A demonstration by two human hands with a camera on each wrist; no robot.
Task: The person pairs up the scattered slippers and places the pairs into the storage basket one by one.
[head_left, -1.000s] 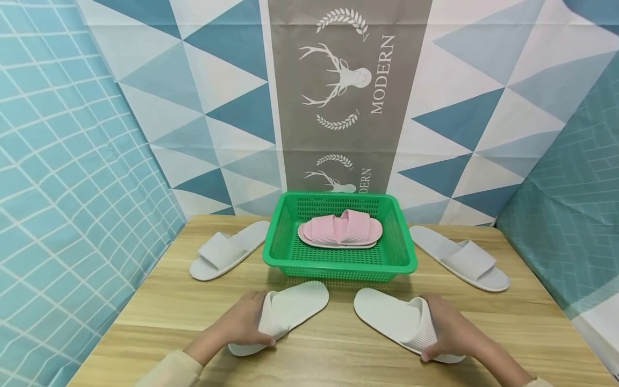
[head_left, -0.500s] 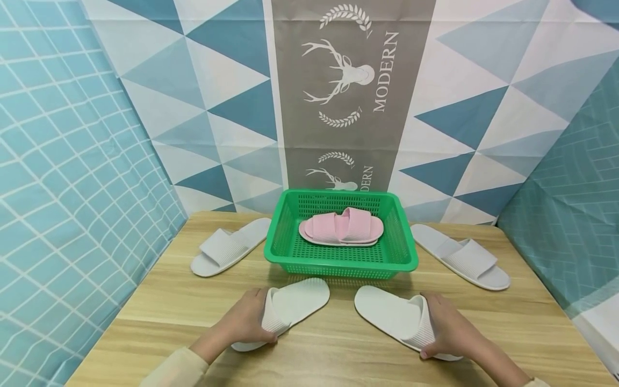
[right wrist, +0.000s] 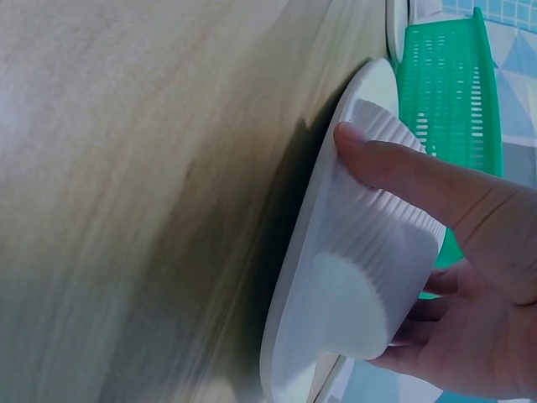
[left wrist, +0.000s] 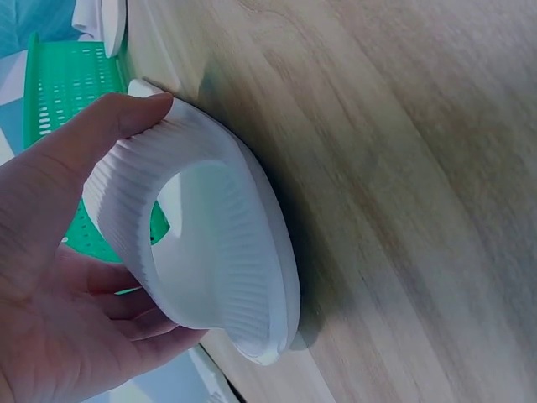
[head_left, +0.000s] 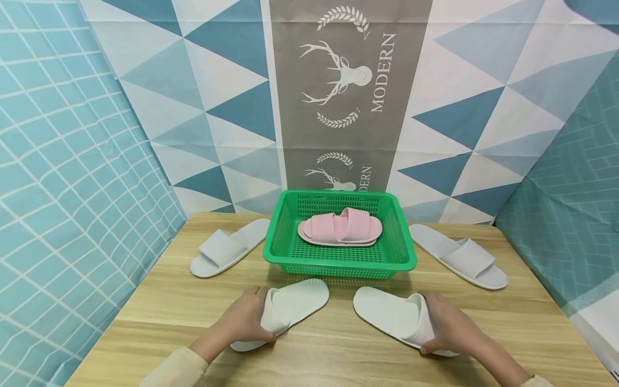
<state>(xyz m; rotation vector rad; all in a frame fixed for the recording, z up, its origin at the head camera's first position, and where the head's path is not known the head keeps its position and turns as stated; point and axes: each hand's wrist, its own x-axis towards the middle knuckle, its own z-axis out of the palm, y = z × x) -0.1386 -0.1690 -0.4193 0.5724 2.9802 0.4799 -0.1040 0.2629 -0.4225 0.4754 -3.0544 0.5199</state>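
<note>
My left hand [head_left: 245, 318] grips a white slipper [head_left: 300, 301] across its ribbed strap, thumb on the near side. In the left wrist view, that slipper [left wrist: 126, 189] shows its open strap arch, with the fingers on the strap's other side. A second white slipper [head_left: 387, 313] is held the same way by my right hand [head_left: 450, 329], as the right wrist view also shows with the slipper [right wrist: 369, 218] and thumb. Both slippers are low at the wooden table, their bare ends slanting inward towards the basket. Whether their soles fully touch the wood, I cannot tell.
Behind the hands stands a green plastic basket [head_left: 338, 265] holding a pair of pink slippers [head_left: 323, 228]. A light grey slipper [head_left: 223, 249] lies left of it, another grey slipper [head_left: 468, 259] right of it. Patterned cloth walls [head_left: 232, 123] enclose the wooden table [head_left: 319, 357].
</note>
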